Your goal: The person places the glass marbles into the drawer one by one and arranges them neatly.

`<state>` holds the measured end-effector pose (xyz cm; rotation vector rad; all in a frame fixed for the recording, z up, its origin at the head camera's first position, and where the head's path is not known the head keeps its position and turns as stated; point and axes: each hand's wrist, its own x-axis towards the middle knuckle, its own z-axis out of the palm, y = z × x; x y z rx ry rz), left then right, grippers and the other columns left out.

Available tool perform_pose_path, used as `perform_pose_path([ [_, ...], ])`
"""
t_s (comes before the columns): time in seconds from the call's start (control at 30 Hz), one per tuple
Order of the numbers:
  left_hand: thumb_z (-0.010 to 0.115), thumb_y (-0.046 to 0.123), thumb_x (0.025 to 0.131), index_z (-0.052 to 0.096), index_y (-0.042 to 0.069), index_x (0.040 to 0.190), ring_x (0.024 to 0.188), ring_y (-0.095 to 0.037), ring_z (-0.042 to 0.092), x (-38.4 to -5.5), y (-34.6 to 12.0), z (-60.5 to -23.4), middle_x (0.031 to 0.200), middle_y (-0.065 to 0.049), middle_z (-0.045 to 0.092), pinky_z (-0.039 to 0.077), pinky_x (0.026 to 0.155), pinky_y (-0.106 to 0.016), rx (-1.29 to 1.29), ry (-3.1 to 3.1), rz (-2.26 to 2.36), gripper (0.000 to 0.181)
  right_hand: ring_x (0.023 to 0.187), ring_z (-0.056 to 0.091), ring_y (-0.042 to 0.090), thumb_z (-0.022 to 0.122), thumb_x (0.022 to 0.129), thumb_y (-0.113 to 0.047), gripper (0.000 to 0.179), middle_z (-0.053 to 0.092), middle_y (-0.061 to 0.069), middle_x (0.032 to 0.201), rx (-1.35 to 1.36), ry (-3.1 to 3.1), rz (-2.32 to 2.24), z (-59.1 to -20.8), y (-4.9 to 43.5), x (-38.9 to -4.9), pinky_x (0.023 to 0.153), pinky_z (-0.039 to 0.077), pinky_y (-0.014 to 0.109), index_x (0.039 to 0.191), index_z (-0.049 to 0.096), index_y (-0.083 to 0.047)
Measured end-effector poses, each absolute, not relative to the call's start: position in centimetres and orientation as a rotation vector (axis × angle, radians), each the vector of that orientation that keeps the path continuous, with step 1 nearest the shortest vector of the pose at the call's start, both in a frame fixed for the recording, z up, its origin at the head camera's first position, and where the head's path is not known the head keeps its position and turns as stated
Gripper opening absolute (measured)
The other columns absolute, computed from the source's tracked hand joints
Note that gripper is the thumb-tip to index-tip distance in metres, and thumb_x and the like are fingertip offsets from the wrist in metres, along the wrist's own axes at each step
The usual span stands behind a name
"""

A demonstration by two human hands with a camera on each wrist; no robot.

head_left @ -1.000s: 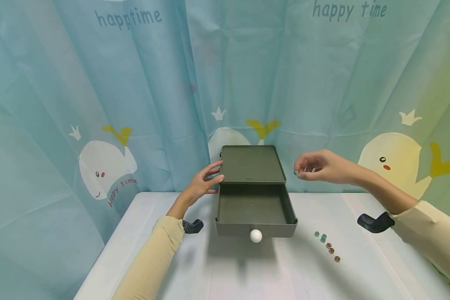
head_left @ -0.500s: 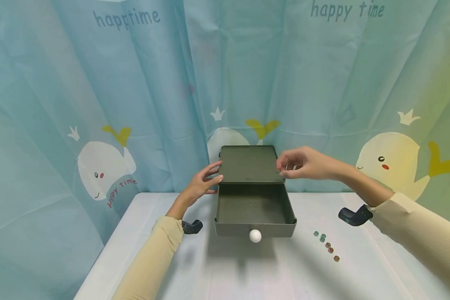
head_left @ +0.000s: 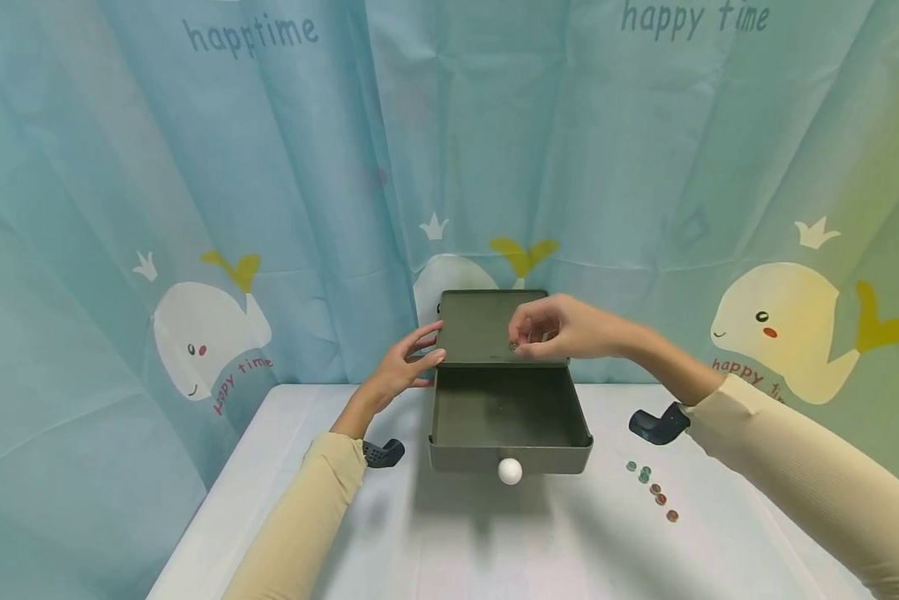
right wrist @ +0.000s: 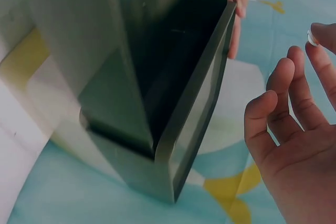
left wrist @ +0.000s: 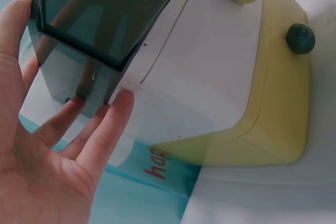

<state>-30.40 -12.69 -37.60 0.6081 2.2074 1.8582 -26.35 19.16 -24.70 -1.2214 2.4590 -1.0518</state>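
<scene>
A small stacked drawer unit (head_left: 466,325) has its dark green top drawer (head_left: 467,460) pulled out, with a white knob (head_left: 510,472) on the front. White and yellow sections (left wrist: 286,114) show below it in the left wrist view. My left hand (head_left: 397,371) rests against the unit's left side, fingers spread and mostly straight. Above the unit's top, near its front edge, my right hand (head_left: 565,327) pinches a small shiny round bead (right wrist: 312,39) between thumb and index finger. Its other fingers are loosely bent. The bead's exact kind is too small to tell.
Several small round pieces lie on the white table (head_left: 269,467) right of the drawer: green ones (head_left: 631,467) and reddish-brown ones (head_left: 661,500). A light blue curtain (head_left: 329,167) printed with whales hangs behind the unit.
My right hand has moved left with the pinched bead, from right of the unit to over its top. My left hand and the open drawer have stayed in place.
</scene>
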Motion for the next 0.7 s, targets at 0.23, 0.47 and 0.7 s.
perform_pose_path([
  [0.23,0.066,0.031,0.102,0.039,0.028,0.160,0.142,-0.034,0.046,-30.5,-12.6,-37.7,0.163,-0.013,0.033,0.054,0.099,-0.055,0.603,2.206,1.860,0.064,0.083,0.066,0.024,0.072,0.096,-0.013,0.007,0.070,0.002,0.093,-1.278,2.414,-1.052,-25.4,17.3,-27.0,0.072,0.056,0.033,0.103,0.070,-0.015],
  [0.47,0.066,0.030,0.102,0.041,0.030,0.159,0.144,-0.035,0.044,-30.6,-12.6,-37.8,0.163,-0.013,0.033,0.054,0.099,-0.055,0.597,2.220,1.862,0.062,0.084,0.066,0.023,0.072,0.096,-0.014,0.007,0.070,0.002,0.095,-1.300,2.363,-1.052,-25.9,15.6,-27.6,0.073,0.055,0.034,0.103,0.070,-0.014],
  [0.7,0.067,0.031,0.102,0.042,0.032,0.158,0.145,-0.035,0.042,-30.8,-12.6,-37.9,0.163,-0.013,0.034,0.054,0.098,-0.055,0.581,2.221,1.861,0.061,0.082,0.065,0.025,0.072,0.096,-0.012,0.006,0.069,0.002,0.095,-1.355,2.293,-1.067,-26.3,13.8,-27.7,0.071,0.053,0.033,0.102,0.070,-0.014],
])
